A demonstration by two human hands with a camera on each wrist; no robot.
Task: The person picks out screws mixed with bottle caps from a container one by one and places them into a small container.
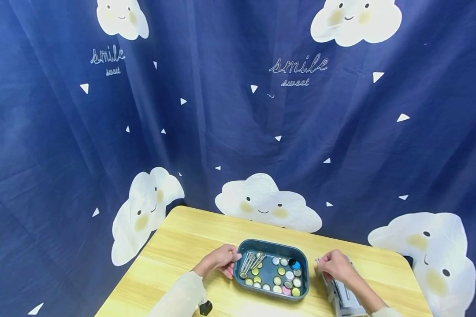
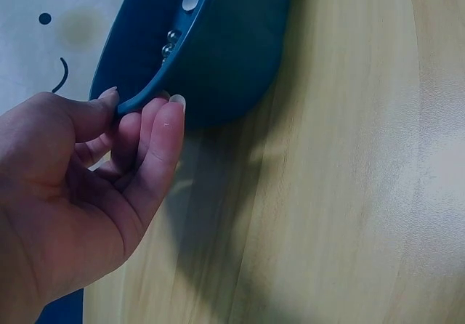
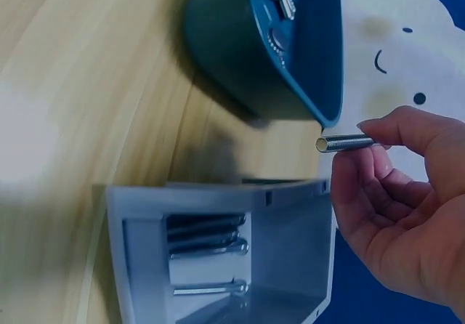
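My left hand (image 1: 223, 259) pinches the left rim of a dark teal plastic basin (image 1: 273, 243), thumb over the edge and fingers against its outer wall. Inside the basin, long metal bolts (image 1: 251, 264) lie together at the left end, with several round yellow, white and pink discs (image 1: 277, 280) spread over the floor. Right of the basin, my right hand (image 1: 335, 265) holds a threaded metal bolt (image 3: 345, 143) between thumb and fingers, its threaded end pointing out toward the basin side. Below that hand stands a grey box (image 3: 290, 251) with several bolts (image 3: 211, 248) lying inside.
The light wooden table (image 1: 198, 229) carries both containers, with the grey box close to the basin's right side. A blue and black round piece (image 1: 294, 264) lies in the basin's right end. A dark blue curtain (image 1: 230, 132) with clouds hangs behind the table.
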